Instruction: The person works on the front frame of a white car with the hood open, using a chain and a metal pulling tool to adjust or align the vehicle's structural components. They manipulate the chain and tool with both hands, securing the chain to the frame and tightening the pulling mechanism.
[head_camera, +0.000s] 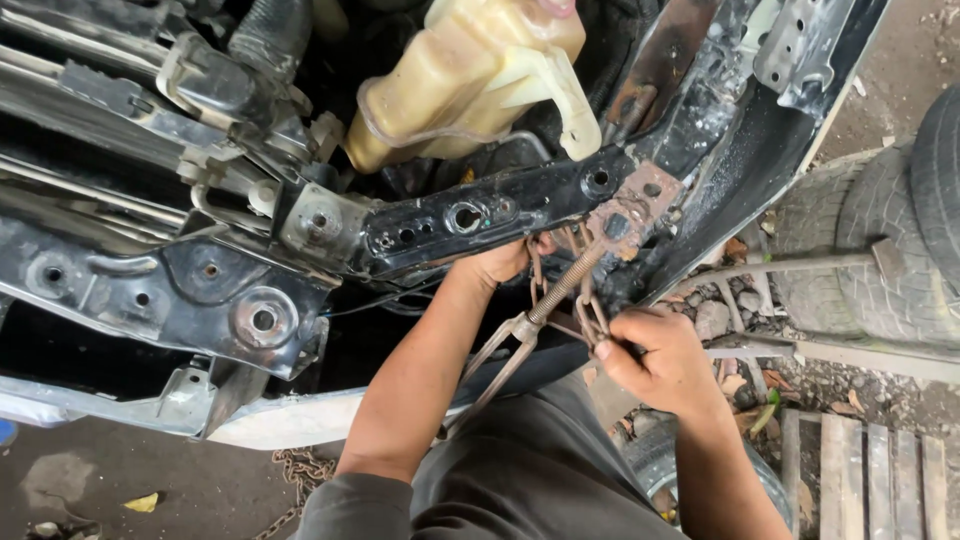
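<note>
two hands at a rusty chain under a car's front crossmember

one yellowed coolant tank (470, 75) sat above the black crossmember (480, 215), its contents unclear. below the crossmember, the left hand (492, 265) reached up with fingers curled around the rusty chain (590, 315). the right hand (655, 360) pinched chain links beside a threaded turnbuckle (560, 290).

Leaf (142, 502) and chain (300, 470) on floor (200, 480)

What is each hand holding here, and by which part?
The right hand pinches rusty chain links beside the threaded rod. The left hand reaches under the black crossmember; its grip is hidden.
</note>
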